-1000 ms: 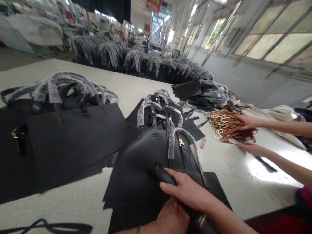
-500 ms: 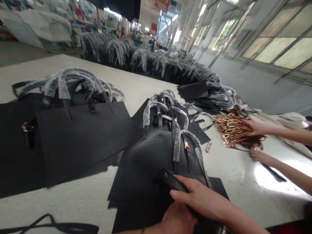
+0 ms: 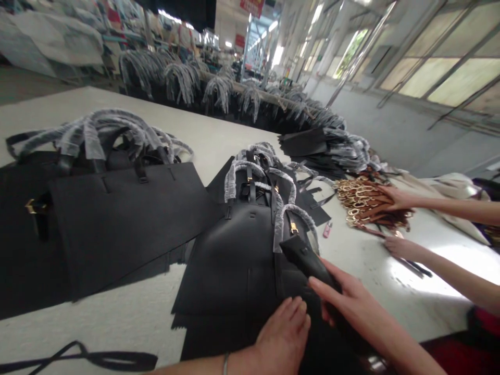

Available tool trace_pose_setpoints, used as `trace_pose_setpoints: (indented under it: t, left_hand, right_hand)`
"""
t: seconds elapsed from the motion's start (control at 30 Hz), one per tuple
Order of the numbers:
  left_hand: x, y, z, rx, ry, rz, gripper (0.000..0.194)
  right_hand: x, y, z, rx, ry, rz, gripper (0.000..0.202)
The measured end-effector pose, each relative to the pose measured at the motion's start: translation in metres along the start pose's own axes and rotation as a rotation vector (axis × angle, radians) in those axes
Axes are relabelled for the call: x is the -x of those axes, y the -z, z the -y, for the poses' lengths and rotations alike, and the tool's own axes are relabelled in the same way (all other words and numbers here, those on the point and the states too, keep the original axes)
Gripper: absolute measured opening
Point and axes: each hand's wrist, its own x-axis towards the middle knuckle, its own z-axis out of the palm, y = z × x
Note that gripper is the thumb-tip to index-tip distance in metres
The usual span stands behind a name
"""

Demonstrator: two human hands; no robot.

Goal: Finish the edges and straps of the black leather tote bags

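My right hand is wrapped round a black handheld tool, whose angled tip points up and left over a stack of black leather bag panels. Lower down, my left hand rests on the same black panels with its fingers side by side, stretched flat, holding nothing. A bracelet circles the left wrist. Handles wrapped in clear plastic rise from the panels, and a gold clasp shows just above the tool's tip.
More black bag panels lie at the left, and a black strap at the lower left. Rightward are a small pink item, a pile of brown straps with gold clasps and another person's hands. Wrapped handles line the back.
My right hand has lifted the tool away from my left hand, up and to the right. My left hand now lies flatter on the panels. The view has shifted slightly right.
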Motion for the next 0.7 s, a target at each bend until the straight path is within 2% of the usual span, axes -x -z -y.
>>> trace_pose_setpoints:
  t: [0.07,0.13,0.27,0.4,0.47,0.57,0.63,0.7]
  left_hand:
    - [0.002,0.007,0.0,0.025,0.001,0.016,0.061]
    - [0.002,0.009,0.001,0.033,0.007,0.004,0.061]
    - [0.002,0.005,0.002,-0.023,0.013,-0.054,0.05]
    - [-0.008,0.011,0.003,-0.019,0.063,-0.149,0.035]
    - [-0.026,0.024,0.009,0.011,0.153,-0.184,0.033]
    - [-0.07,0.051,0.03,-0.067,0.222,-0.208,0.039]
    - [-0.105,0.07,0.053,-0.204,0.171,-0.19,0.044]
    - [-0.137,0.084,0.078,-0.344,0.063,-0.114,0.039]
  right_hand:
    - [0.012,0.012,-0.031,-0.071,-0.054,-0.026,0.08]
    - [0.022,0.014,-0.062,-0.155,-0.085,-0.079,0.082]
    - [0.031,-0.003,-0.109,-0.267,-0.078,-0.198,0.092]
    - [0.026,-0.02,-0.132,-0.328,-0.011,-0.279,0.101]
    - [0.024,-0.025,-0.138,-0.321,0.008,-0.293,0.1]
    - [0.02,-0.03,-0.145,-0.281,0.004,-0.28,0.095]
    - [0.018,-0.032,-0.149,-0.244,-0.023,-0.298,0.095]
    - [0.016,-0.032,-0.152,-0.197,-0.055,-0.32,0.096]
